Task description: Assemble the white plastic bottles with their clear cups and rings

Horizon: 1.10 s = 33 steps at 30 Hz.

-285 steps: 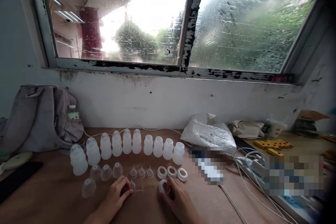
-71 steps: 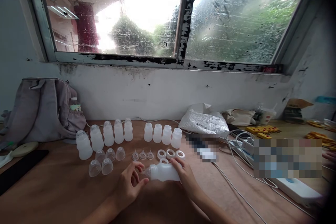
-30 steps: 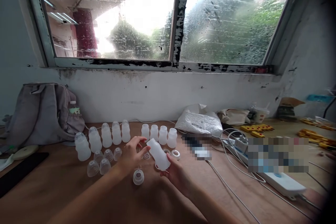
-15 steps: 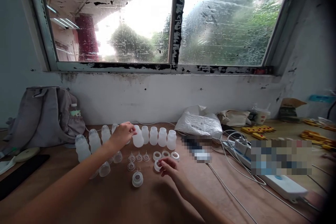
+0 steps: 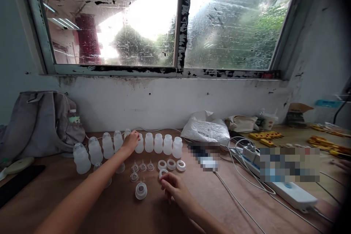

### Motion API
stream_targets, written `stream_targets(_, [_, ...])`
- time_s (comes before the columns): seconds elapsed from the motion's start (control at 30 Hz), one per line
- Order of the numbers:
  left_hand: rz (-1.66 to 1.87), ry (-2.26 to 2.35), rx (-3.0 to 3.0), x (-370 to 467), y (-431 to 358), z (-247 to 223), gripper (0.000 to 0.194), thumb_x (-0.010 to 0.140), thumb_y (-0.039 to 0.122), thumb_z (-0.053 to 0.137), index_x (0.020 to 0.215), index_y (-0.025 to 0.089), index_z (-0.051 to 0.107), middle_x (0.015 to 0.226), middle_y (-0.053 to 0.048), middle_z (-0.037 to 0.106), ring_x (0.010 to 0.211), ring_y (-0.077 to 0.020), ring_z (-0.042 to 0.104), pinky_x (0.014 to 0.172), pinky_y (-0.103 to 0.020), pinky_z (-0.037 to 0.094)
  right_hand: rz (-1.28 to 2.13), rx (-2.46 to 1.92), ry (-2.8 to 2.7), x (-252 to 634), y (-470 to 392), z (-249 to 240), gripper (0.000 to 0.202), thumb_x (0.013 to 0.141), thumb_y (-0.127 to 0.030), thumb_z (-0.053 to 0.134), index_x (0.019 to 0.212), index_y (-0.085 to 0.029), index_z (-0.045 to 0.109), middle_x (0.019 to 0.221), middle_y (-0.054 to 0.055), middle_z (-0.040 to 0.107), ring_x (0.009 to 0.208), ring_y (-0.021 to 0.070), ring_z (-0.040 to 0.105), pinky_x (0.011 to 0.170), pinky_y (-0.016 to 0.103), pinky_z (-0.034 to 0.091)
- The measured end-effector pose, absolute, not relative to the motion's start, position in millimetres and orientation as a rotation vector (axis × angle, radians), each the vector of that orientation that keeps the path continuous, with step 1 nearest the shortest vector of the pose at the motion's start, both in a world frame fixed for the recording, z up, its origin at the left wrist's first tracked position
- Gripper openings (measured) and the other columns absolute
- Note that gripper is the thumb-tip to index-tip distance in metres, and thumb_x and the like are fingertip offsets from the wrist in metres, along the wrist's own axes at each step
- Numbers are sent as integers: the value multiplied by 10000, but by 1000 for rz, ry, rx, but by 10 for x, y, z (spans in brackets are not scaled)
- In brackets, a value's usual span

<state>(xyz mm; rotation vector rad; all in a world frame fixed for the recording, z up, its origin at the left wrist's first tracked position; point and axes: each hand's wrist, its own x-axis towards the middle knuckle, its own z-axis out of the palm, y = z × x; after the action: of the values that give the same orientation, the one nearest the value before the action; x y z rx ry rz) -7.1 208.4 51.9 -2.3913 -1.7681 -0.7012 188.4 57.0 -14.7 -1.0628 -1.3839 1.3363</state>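
My left hand (image 5: 132,142) reaches to the back of the table, its fingertips closed at the neck of a frosted baby bottle (image 5: 139,145). That bottle stands upright at the left end of a row of open baby bottles (image 5: 158,143). Left of it is a line of bottles with clear domed caps (image 5: 95,151), partly behind my arm. My right hand (image 5: 175,190) hovers with fingers loosely apart beside a white collar ring (image 5: 163,173); more collar rings (image 5: 171,164) lie behind it. Clear nipples (image 5: 143,165) sit mid-table. In front of them is a nipple fitted in a collar (image 5: 141,191).
Loose clear caps (image 5: 120,168) lie under my left forearm. A grey backpack (image 5: 46,120) leans at the left, near a black flat object (image 5: 22,184). To the right are a silvery plastic package (image 5: 205,128), white cables, a power strip (image 5: 294,193) and yellow parts (image 5: 265,136).
The bottle in my left hand has gone from tilted to upright in the row. My right hand has drawn slightly toward me from the front collar ring. The view has shifted a little.
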Motion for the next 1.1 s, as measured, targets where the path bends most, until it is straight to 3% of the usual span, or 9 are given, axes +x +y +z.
stream_targets(0.3, [-710,-1776,-2400,-38,2085,535,167,789,200,478,920,151,569,1001,-73,555,856,-172,552,727,-247,376,1346,-1106,-1394,1874,586,-220,229,684,-391,548,738,-172,512,576,-46,499,353,55,441,286,157,295])
stream_targets(0.43, [-928,-1645,-2327,-14,1859,664,270,791,257,481,1045,175,518,1072,-80,516,961,-197,495,803,-280,361,1346,-1105,-1398,1862,564,-201,216,686,-385,545,737,-178,516,572,-42,499,362,61,441,293,163,290])
stream_targets(0.53, [-1059,-1533,-2425,-15,1483,718,249,816,323,414,959,181,560,929,-64,560,880,-180,516,768,-274,375,1335,-1123,-1420,1863,561,-201,229,687,-392,535,745,-172,505,573,-46,492,352,58,433,280,158,272])
stream_targets(0.63, [-825,-1572,-2803,-39,1021,571,286,760,441,456,807,194,591,715,-18,570,642,-145,537,579,-234,386,1309,-1141,-1453,1865,563,-217,222,703,-383,515,757,-169,498,566,-52,479,337,51,417,270,151,247])
stream_targets(0.73, [-763,-1653,-2802,-68,667,232,279,681,463,548,792,210,588,770,-21,576,692,-167,551,607,-241,392,1248,-1151,-1514,1859,557,-237,209,717,-376,508,757,-170,505,532,-59,456,329,49,396,276,151,227])
stream_targets(0.93, [-1309,-1495,-2873,-58,463,-237,196,776,351,479,879,224,587,853,-29,581,667,-116,548,652,-217,453,940,-1115,-1762,1848,437,-158,171,761,-336,481,820,-188,543,569,-31,491,453,81,449,438,194,347])
stream_targets(1.1, [-1797,-1506,-2968,-16,414,-214,176,731,339,549,825,197,593,895,-43,585,784,-137,563,675,-216,487,735,-982,-2039,1808,253,-80,375,722,-246,523,1090,-241,452,881,21,530,628,111,490,621,237,406])
